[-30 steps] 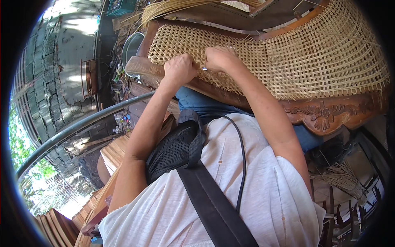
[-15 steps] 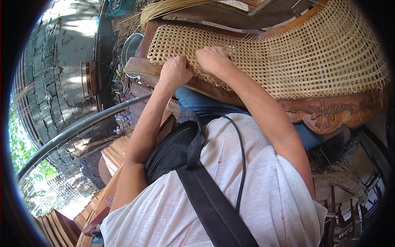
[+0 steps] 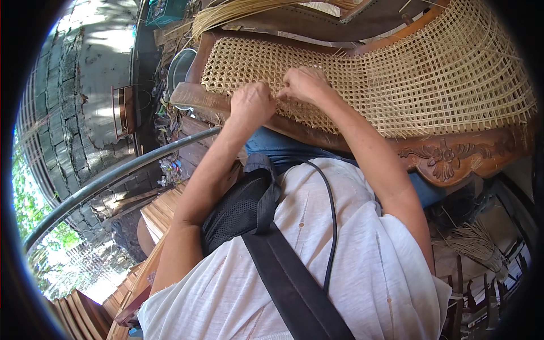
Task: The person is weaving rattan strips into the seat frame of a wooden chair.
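Note:
A wooden chair frame (image 3: 195, 97) with woven cane webbing (image 3: 391, 79) lies across my lap. Its near rail bears a carved flower (image 3: 445, 158). My left hand (image 3: 253, 103) is closed in a fist over the near edge of the webbing, knuckles up. Close to its right, my right hand (image 3: 305, 85) rests on the weave with fingers curled in a pinch toward the left one. If a cane strand runs between the fingers, it is too thin to make out. The webbing is tight-patterned at the left and a plainer open grid at the right.
A bundle of loose cane strands (image 3: 226, 17) lies at the far left, beyond the frame. A bucket (image 3: 180, 73) stands beside the chair's left end. A metal pipe (image 3: 122, 167) crosses at the left, near stacked wood (image 3: 161, 209). More strands (image 3: 476, 243) lie at the lower right.
Both hands have shifted slightly right along the chair's near edge. My right hand has turned, so its thumb and fingertips now show close to my left hand.

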Motion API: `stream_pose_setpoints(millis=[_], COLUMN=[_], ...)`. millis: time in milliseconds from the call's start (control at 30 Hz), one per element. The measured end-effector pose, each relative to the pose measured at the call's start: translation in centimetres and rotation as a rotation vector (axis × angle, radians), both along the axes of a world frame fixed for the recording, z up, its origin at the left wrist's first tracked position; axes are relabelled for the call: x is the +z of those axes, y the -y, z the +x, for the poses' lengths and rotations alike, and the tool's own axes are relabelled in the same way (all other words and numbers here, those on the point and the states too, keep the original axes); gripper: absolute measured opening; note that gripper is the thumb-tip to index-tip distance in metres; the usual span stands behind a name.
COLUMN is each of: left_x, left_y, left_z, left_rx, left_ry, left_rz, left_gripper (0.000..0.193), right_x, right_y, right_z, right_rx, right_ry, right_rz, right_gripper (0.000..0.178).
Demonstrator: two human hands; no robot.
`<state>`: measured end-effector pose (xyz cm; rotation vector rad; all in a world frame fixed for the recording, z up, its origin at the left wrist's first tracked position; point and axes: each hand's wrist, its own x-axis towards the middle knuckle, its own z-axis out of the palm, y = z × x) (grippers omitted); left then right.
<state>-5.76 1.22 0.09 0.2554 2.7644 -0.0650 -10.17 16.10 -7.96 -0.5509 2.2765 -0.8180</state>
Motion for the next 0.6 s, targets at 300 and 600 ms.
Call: stream_pose_setpoints(millis=[300, 600], left_x=[-2.0, -1.0], left_y=[-0.7, -0.3], left_z=[-1.4, -2.4], left_rx=[-0.225, 0.362], left_ry=[-0.305, 0.096], left_rz=[0.273, 0.661], left_gripper=[0.018, 0.032], right_x=[0.5, 1.5], right_y=[-9.0, -5.4], right_z=[-1.8, -0.8], right_rx=[-0.370, -0.303], right_ry=[-0.001, 0.064], right_rz=[0.106, -0.207], right_gripper=[0.045, 0.035])
